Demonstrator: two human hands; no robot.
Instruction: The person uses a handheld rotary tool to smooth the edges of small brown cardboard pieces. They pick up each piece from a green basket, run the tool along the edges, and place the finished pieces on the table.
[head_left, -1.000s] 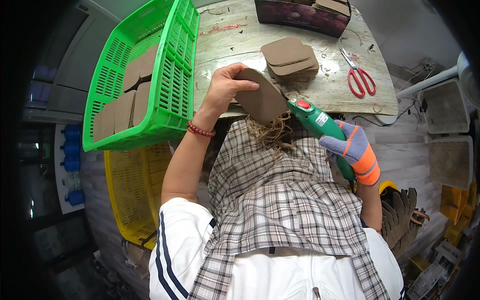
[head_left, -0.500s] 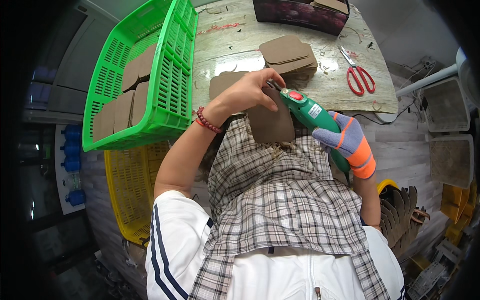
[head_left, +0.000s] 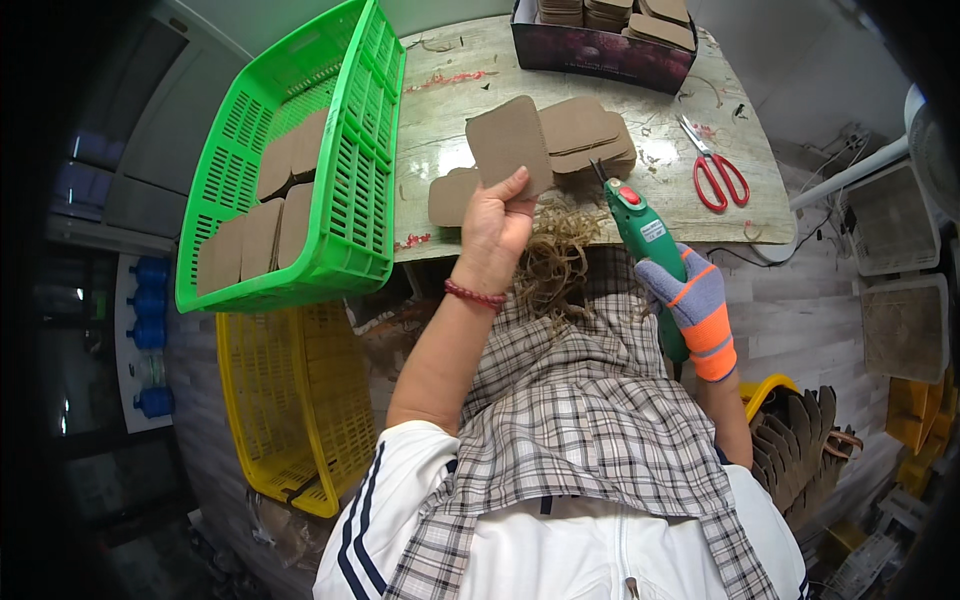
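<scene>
My left hand point(head_left: 494, 225) holds a brown cardboard piece point(head_left: 508, 142) upright by its lower edge, above the table's near edge. A second cardboard piece point(head_left: 449, 196) lies flat just left of that hand. My right hand point(head_left: 693, 305), in a grey and orange glove, grips a green glue gun point(head_left: 642, 232) whose nozzle points up toward a stack of cardboard pieces point(head_left: 586, 134) on the table. A bundle of tan raffia strands point(head_left: 556, 262) sits on my lap between both hands.
A green plastic basket point(head_left: 362, 150) holding several cardboard pieces stands on the left. Below it hangs a yellow basket point(head_left: 290, 420). Red scissors point(head_left: 716, 170) lie on the table at right. A dark box point(head_left: 600, 45) of cardboard pieces sits at the far edge.
My left hand has lifted the cardboard piece up and away from the glue gun nozzle, toward the table. The glue gun has tilted more upright.
</scene>
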